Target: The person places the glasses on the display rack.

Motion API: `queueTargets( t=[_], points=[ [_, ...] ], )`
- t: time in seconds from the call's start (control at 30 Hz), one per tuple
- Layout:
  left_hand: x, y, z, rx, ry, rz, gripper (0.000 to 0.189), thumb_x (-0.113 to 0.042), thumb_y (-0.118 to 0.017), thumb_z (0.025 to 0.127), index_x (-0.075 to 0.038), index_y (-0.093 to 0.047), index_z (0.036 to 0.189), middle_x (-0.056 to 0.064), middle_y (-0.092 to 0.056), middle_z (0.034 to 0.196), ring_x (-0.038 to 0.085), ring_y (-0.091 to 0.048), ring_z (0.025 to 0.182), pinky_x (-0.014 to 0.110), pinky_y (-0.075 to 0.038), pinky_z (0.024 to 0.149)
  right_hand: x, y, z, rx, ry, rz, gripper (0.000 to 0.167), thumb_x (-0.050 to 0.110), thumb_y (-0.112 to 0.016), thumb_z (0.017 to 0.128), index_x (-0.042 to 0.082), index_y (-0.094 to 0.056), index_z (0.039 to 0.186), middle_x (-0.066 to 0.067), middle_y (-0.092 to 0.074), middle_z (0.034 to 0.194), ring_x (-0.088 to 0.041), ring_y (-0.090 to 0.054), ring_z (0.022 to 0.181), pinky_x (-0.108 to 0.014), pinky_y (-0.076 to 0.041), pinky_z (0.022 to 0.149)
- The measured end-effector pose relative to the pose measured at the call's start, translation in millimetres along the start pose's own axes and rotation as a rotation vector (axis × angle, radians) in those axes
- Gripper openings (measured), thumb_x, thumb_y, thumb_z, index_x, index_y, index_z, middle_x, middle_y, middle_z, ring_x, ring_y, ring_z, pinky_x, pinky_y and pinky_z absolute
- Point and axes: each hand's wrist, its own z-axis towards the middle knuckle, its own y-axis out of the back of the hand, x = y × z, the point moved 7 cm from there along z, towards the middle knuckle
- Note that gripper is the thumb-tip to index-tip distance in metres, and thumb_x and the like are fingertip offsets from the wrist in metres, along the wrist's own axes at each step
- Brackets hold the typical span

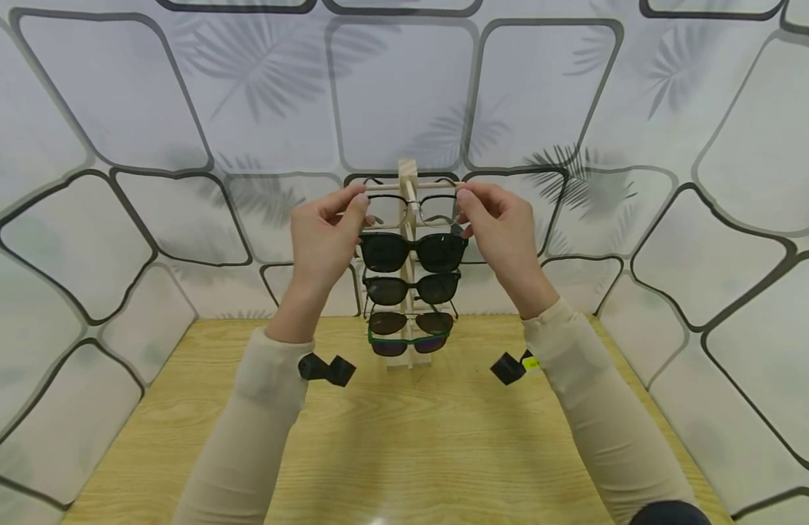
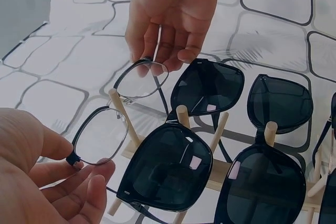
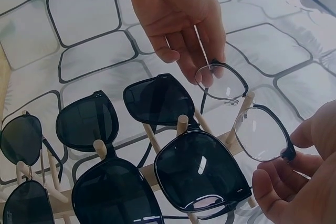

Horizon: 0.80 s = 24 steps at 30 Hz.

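Note:
Clear-lensed eyeglasses with dark upper rims [image 1: 386, 197] are at the top of a wooden display stand [image 1: 407, 169]. My left hand [image 1: 322, 237] pinches their left hinge corner between thumb and fingers. At the opposite corner my right hand [image 1: 503, 230] grips the frame the same way. In the left wrist view the bridge of the eyeglasses [image 2: 100, 135] is right at the tip of the top peg [image 2: 122, 114]. Black sunglasses [image 1: 414, 252] sit directly below, close to the fingertips of both hands. The right wrist view shows the eyeglasses' clear lens [image 3: 260, 135] beside the dark sunglasses lens [image 3: 199, 169].
Lower on the stand hang more black sunglasses [image 1: 386, 290], thin-framed dark glasses [image 1: 388, 322] and green-rimmed sunglasses [image 1: 388, 348]. The stand's base rests on a wood-grain table [image 1: 404, 437]. Patterned walls [image 1: 404, 95] enclose the back and both sides.

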Motion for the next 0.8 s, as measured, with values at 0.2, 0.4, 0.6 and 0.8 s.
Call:
queueTargets(
  t=[0.2, 0.4, 0.6, 0.8],
  points=[
    [1.4, 0.4, 0.1, 0.005, 0.001, 0.013, 0.027, -0.01, -0.066, 0.103, -0.002, -0.076, 0.127, 0.028, -0.077, 0.092, 0.008, -0.069, 0.063, 0.017, -0.051, 0.056, -2.7, -0.8, 0.6, 0.001, -0.015, 0.001, 0.031, 0.024, -0.064, 0.107, 0.005, -0.074, 0.13, 0.012, -0.068, 0.087, -0.011, -0.065, 0.081, -0.026, -0.059, 0.071],
    [4.1, -0.1, 0.3, 0.011, 0.01, 0.012, 0.029, -0.011, -0.066, 0.104, -0.001, -0.075, 0.129, 0.022, -0.078, 0.09, 0.005, -0.07, 0.066, 0.017, -0.052, 0.058, -3.6, -0.2, 2.1, 0.004, -0.004, -0.007, 0.031, 0.024, -0.064, 0.107, 0.005, -0.074, 0.13, 0.012, -0.068, 0.086, -0.015, -0.066, 0.082, -0.026, -0.058, 0.07],
    [5.3, 0.4, 0.0, 0.008, 0.009, 0.012, 0.029, -0.011, -0.066, 0.104, 0.0, -0.074, 0.129, 0.018, -0.078, 0.09, 0.006, -0.07, 0.067, 0.017, -0.052, 0.057, -3.8, -0.2, 2.4, 0.005, -0.002, -0.017, 0.031, 0.024, -0.064, 0.107, 0.005, -0.074, 0.13, 0.013, -0.067, 0.085, -0.009, -0.064, 0.08, -0.024, -0.057, 0.07],
    [4.2, 0.6, -1.1, 0.016, 0.0, 0.021, 0.029, -0.011, -0.066, 0.104, 0.0, -0.074, 0.13, 0.022, -0.078, 0.095, 0.004, -0.07, 0.067, 0.017, -0.053, 0.057, -5.4, -0.4, 1.9, 0.009, -0.009, -0.014, 0.031, 0.025, -0.064, 0.108, 0.005, -0.074, 0.13, 0.014, -0.068, 0.086, -0.013, -0.065, 0.083, -0.025, -0.058, 0.072]
  ],
)
